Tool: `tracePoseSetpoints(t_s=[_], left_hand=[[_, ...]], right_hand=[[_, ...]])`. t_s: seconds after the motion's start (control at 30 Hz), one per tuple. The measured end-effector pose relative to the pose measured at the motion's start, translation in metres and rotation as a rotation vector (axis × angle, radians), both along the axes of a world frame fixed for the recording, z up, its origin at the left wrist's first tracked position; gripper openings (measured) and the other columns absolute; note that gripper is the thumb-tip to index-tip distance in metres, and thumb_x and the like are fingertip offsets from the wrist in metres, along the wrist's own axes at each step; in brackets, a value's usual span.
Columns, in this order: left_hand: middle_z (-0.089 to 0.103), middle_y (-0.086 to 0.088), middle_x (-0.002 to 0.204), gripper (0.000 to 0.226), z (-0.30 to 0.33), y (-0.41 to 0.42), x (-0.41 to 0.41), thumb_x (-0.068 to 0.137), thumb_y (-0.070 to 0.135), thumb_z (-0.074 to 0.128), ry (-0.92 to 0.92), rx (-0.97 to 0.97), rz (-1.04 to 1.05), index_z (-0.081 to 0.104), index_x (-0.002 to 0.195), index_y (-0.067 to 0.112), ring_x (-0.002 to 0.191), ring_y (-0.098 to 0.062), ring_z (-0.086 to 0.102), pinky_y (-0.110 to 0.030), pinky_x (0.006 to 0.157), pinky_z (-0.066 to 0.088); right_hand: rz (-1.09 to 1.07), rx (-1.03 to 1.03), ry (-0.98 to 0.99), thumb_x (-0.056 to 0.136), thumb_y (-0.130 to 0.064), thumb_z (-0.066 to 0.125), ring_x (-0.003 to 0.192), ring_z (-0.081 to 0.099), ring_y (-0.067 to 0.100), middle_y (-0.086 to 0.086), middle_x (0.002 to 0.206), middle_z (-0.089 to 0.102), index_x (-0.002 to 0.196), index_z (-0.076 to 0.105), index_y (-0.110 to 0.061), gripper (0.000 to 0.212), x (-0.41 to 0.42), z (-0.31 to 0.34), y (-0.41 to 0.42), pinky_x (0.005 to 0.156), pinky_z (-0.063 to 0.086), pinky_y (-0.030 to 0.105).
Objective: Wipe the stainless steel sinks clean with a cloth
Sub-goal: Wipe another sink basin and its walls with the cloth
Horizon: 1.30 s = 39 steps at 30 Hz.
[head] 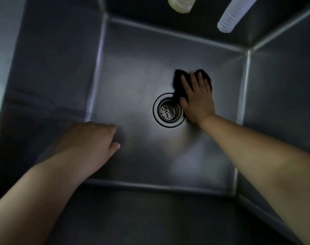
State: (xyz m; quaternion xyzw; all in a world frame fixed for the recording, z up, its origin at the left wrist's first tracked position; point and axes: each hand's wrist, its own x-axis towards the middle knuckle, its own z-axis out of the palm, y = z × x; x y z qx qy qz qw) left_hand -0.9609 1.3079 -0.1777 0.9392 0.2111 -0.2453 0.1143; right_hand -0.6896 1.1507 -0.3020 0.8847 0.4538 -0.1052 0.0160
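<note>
My right hand (196, 99) is flat with fingers spread, arm stretched far out. My left hand (90, 144) hangs low, fingers loosely bent, holding nothing.

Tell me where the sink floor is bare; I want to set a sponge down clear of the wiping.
Bare floor lies left of the drain up to the left wall, and along the near wall between the hands. It is crowded right of the drain, where the right hand presses the cloth. The left hand hovers over the near-left corner.

Steel sink (136, 71) floor bears a black cloth (179, 82) beside the drain strainer (167, 111)
</note>
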Motion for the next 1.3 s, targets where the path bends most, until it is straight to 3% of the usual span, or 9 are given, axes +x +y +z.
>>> tracePoseSetpoints(t_s=[0.13, 0.27, 0.37, 0.47, 0.67, 0.8, 0.97, 1.13, 1.3], left_hand=[[0.062, 0.003, 0.112, 0.034, 0.001, 0.001, 0.001, 0.09, 0.053, 0.039, 0.011, -0.044, 0.009, 0.049, 0.11, 0.028, 0.104, -0.021, 0.057, -0.033, 0.079, 0.045], [0.062, 0.001, 0.112, 0.034, 0.004, -0.001, 0.003, 0.089, 0.052, 0.041, -0.004, -0.071, 0.015, 0.05, 0.111, 0.027, 0.104, -0.023, 0.057, -0.034, 0.083, 0.047], [0.063, 0.0, 0.111, 0.033, 0.006, -0.002, 0.004, 0.09, 0.051, 0.042, -0.029, -0.072, 0.0, 0.051, 0.112, 0.027, 0.103, -0.023, 0.058, -0.033, 0.083, 0.047], [0.061, -0.001, 0.116, 0.035, 0.006, -0.003, 0.004, 0.091, 0.049, 0.041, -0.003, -0.072, -0.008, 0.049, 0.115, 0.026, 0.105, -0.024, 0.057, -0.033, 0.083, 0.046], [0.059, 0.0, 0.109, 0.029, 0.005, -0.001, 0.003, 0.092, 0.046, 0.04, 0.044, -0.042, -0.015, 0.049, 0.108, 0.024, 0.098, -0.021, 0.056, -0.03, 0.065, 0.033], [0.059, 0.0, 0.112, 0.03, 0.004, -0.002, 0.0, 0.091, 0.047, 0.041, 0.069, -0.051, 0.007, 0.049, 0.11, 0.025, 0.102, -0.023, 0.056, -0.03, 0.067, 0.037], [0.057, -0.001, 0.121, 0.037, 0.004, -0.001, -0.002, 0.09, 0.052, 0.041, 0.112, -0.091, 0.043, 0.047, 0.117, 0.026, 0.111, -0.025, 0.054, -0.034, 0.084, 0.044], [0.058, 0.0, 0.117, 0.037, 0.004, -0.003, 0.001, 0.09, 0.054, 0.039, 0.093, -0.069, 0.022, 0.047, 0.112, 0.025, 0.106, -0.024, 0.056, -0.034, 0.081, 0.043], [0.059, 0.002, 0.119, 0.042, 0.006, -0.005, 0.005, 0.09, 0.053, 0.041, 0.038, -0.074, 0.023, 0.047, 0.121, 0.025, 0.109, -0.022, 0.057, -0.032, 0.086, 0.047]], right_hand=[[-0.066, -0.038, 0.018, 0.081, -0.038, 0.04, 0.144, 0.014, 0.039, 0.018, 0.155, 0.023, 0.149, 0.026, -0.016, 0.073, -0.051, 0.007, -0.066, 0.117, 0.006, 0.048], [0.081, -0.062, 0.05, 0.082, -0.047, 0.042, 0.142, 0.016, 0.044, 0.022, 0.153, 0.026, 0.147, 0.032, -0.017, 0.073, -0.116, 0.009, -0.094, 0.115, 0.011, 0.053], [0.213, -0.047, 0.067, 0.08, -0.05, 0.045, 0.14, 0.018, 0.046, 0.022, 0.152, 0.028, 0.146, 0.035, -0.018, 0.074, -0.14, 0.008, -0.074, 0.113, 0.018, 0.059], [0.29, -0.006, 0.076, 0.082, -0.049, 0.046, 0.143, 0.015, 0.042, 0.018, 0.154, 0.023, 0.148, 0.03, -0.021, 0.073, -0.142, 0.006, -0.027, 0.116, 0.011, 0.054], [0.306, 0.001, 0.066, 0.084, -0.049, 0.044, 0.145, 0.009, 0.036, 0.014, 0.157, 0.017, 0.15, 0.024, -0.023, 0.074, -0.156, -0.006, 0.056, 0.117, 0.004, 0.051], [0.488, 0.054, 0.084, 0.083, -0.048, 0.048, 0.145, 0.011, 0.036, 0.013, 0.157, 0.021, 0.148, 0.028, -0.024, 0.073, -0.164, -0.01, 0.016, 0.117, 0.006, 0.051], [0.641, 0.038, 0.076, 0.085, -0.05, 0.047, 0.145, 0.013, 0.035, 0.01, 0.155, 0.024, 0.148, 0.031, -0.023, 0.07, -0.132, -0.006, -0.076, 0.117, 0.012, 0.053], [0.482, -0.032, -0.002, 0.074, -0.048, 0.049, 0.139, 0.025, 0.041, 0.014, 0.151, 0.033, 0.144, 0.037, -0.019, 0.077, -0.057, 0.001, -0.098, 0.114, 0.014, 0.054], [0.091, -0.045, -0.034, 0.082, -0.047, 0.037, 0.144, 0.014, 0.038, 0.014, 0.155, 0.023, 0.149, 0.026, -0.018, 0.074, -0.001, 0.003, -0.045, 0.117, 0.008, 0.051]])
